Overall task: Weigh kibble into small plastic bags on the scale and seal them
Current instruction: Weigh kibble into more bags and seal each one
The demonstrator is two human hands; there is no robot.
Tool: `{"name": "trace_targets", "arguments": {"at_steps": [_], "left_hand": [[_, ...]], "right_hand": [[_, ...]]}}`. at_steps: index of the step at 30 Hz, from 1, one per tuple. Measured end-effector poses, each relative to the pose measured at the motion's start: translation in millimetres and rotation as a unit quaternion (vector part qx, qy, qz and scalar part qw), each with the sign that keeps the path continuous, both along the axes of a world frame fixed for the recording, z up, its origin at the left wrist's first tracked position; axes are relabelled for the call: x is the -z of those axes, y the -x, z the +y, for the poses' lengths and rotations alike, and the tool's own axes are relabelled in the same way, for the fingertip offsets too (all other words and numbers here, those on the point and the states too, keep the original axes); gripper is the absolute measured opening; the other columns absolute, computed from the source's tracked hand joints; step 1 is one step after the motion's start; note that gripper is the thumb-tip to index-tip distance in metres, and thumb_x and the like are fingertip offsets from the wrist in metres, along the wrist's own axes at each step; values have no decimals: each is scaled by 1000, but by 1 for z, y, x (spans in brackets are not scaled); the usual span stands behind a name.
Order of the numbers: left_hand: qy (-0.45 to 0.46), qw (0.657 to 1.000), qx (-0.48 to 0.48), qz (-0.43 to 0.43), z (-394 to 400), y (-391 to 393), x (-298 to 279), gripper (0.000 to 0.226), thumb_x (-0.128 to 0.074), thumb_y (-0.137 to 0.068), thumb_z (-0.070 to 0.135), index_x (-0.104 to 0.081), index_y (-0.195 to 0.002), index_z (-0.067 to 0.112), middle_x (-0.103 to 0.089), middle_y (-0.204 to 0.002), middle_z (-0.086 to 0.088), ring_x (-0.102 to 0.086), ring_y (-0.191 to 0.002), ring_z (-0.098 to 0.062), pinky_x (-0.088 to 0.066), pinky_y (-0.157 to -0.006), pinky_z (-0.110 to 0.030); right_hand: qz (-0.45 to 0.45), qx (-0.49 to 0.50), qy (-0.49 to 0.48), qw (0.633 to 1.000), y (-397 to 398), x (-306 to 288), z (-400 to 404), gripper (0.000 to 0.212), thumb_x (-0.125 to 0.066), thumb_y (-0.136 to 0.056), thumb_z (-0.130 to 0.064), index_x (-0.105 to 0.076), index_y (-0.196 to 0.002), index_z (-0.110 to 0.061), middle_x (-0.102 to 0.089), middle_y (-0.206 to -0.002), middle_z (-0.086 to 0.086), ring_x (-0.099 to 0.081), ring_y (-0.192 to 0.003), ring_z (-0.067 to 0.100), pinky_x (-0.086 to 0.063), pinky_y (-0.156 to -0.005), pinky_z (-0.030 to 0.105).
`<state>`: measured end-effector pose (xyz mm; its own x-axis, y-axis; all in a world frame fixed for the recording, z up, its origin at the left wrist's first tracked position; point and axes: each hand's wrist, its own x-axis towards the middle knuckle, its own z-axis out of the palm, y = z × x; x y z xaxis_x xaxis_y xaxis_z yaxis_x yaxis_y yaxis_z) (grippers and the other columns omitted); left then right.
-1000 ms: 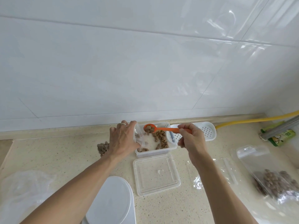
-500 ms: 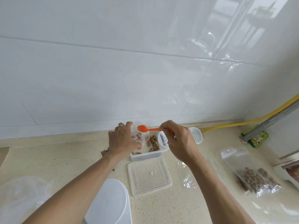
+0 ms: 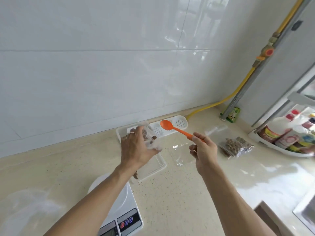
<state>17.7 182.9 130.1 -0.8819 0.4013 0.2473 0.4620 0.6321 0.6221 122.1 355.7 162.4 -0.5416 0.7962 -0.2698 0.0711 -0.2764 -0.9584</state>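
- My left hand (image 3: 136, 149) grips a small clear bag (image 3: 151, 138) with some kibble in it, held up over the kibble tub (image 3: 121, 133) near the wall.
- My right hand (image 3: 203, 149) pinches the handle of the orange spoon (image 3: 177, 129); the bowl looks empty, lifted clear of the tub.
- The scale (image 3: 122, 210) sits near me with nothing on its plate, so I judge this bag is not weighed yet.
- Two filled bags (image 3: 236, 145) lie to the right, looking finished; whether they are sealed I cannot tell.
- An empty bag (image 3: 182, 152) lies flat between the tub lid (image 3: 153, 167) and the filled bags, still to do.
- Left: weigh, top up, seal, repeat.
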Motion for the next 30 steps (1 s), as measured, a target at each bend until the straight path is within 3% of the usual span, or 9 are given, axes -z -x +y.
{"name": "trace_targets", "arguments": {"at_steps": [4, 7, 11, 14, 19, 23, 25, 27, 30], "left_hand": [[-12, 999, 36, -3, 6, -29, 6, 89, -84, -57, 56, -40, -125, 18, -59, -113, -1, -57, -105, -24, -39, -88, -38], [-29, 996, 83, -8, 2, -50, 16, 88, -86, -58, 51, -38, -122, 16, -51, -100, 3, -55, -95, -23, -44, -87, -45], [-29, 992, 122, -6, -7, -66, 34, 86, -85, -59, 41, -30, -122, 23, -47, -103, 3, -47, -93, -15, -44, -88, -48], [-32, 990, 135, -4, -13, -70, 40, 85, -85, -60, 39, -30, -122, 21, -44, -100, 4, -45, -92, -15, -44, -88, -48], [-23, 989, 148, -9, -17, -73, 44, 88, -87, -61, 40, -33, -126, 16, -41, -98, 5, -46, -94, -15, -37, -89, -40], [-22, 989, 144, -4, -18, -72, 45, 89, -87, -60, 42, -33, -126, 17, -42, -99, 4, -46, -95, -15, -35, -89, -38], [-18, 990, 141, 6, -18, -70, 45, 89, -87, -60, 43, -33, -125, 16, -42, -98, 3, -46, -93, -15, -39, -89, -41], [-18, 990, 135, 15, -19, -68, 43, 90, -87, -59, 44, -33, -125, 17, -44, -99, 4, -49, -94, -17, -42, -89, -43], [-15, 994, 111, 13, -21, -68, 37, 94, -85, -58, 50, -32, -128, 18, -54, -108, 0, -54, -103, -20, -38, -90, -40]], "right_hand": [[-69, 35, 71, 994, -49, 60, -6, 14, -61, -90, 2, -66, -100, -6, -71, -90, 14, -51, -52, 14, -42, -51, 25], [-106, 61, 144, 982, -84, 105, -27, 13, -65, -88, 2, -66, -96, -7, -71, -89, 13, -52, -54, 15, -44, -54, 26], [-131, 61, 189, 971, -110, 146, -52, 14, -67, -87, 1, -67, -101, -5, -72, -91, 13, -56, -60, 17, -48, -56, 27], [-146, 63, 164, 974, -116, 162, -61, 15, -70, -86, -5, -68, -100, -6, -69, -92, 13, -58, -67, 18, -50, -60, 29], [-214, 53, 75, 972, -121, 170, -65, 26, -79, -78, -36, -72, -91, -16, -67, -87, 0, -60, -81, 16, -51, -77, 32], [-363, 30, -26, 931, -118, 159, -62, 52, -64, -65, -69, -70, -96, -27, -67, -101, -3, -58, -107, 22, -47, -98, 46], [-331, 24, -69, 941, -109, 140, -56, 44, -61, -76, -65, -67, -91, -25, -67, -102, -1, -59, -103, 21, -48, -94, 43], [-222, -10, -92, 971, -92, 108, -51, 38, -58, -89, -53, -65, -85, -16, -66, -89, -1, -60, -87, 18, -50, -77, 33], [-106, -124, -146, 976, -63, 50, -49, 39, -54, -96, -44, -71, -87, -10, -71, -87, 6, -63, -77, 13, -50, -68, 28]]}}
